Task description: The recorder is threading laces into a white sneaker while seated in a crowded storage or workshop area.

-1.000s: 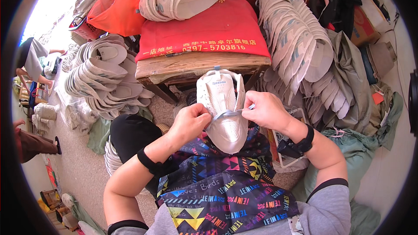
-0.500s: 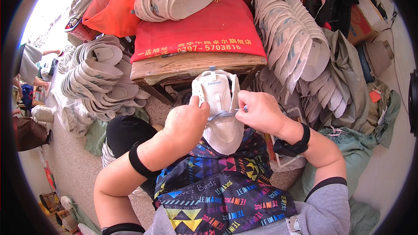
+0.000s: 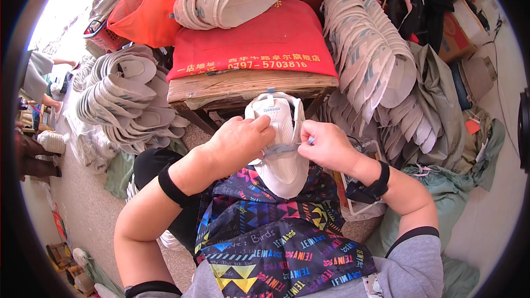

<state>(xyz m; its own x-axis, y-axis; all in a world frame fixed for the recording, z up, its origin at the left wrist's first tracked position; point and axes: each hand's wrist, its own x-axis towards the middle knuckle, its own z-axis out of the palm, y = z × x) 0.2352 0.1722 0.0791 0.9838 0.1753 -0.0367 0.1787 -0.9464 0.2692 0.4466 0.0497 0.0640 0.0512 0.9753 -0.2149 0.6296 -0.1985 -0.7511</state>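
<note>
A white shoe upper [image 3: 287,179] rests before me, toe toward me, its heel end near the wooden stool. A blue-grey lace [image 3: 282,148] crosses its lower throat. My left hand [image 3: 237,140] lies over the left side of the opening with fingers pinched together; what is between them is hidden. At the right edge of the upper, my right hand [image 3: 331,146] is closed, pinching the lace, and a pale bluish bit shows at its fingertips.
A wooden stool [image 3: 248,87] draped with red cloth [image 3: 248,47] bears a stack of shoe uppers [image 3: 221,3]. More stacked uppers lie left [image 3: 113,96] and right [image 3: 370,49]. Green sacks [image 3: 441,187] sit at the right. A patterned apron [image 3: 287,237] covers my lap.
My left hand has moved from the upper's left edge inward over its opening. My right hand stays at the right edge, still pinching. The view has shifted slightly.
</note>
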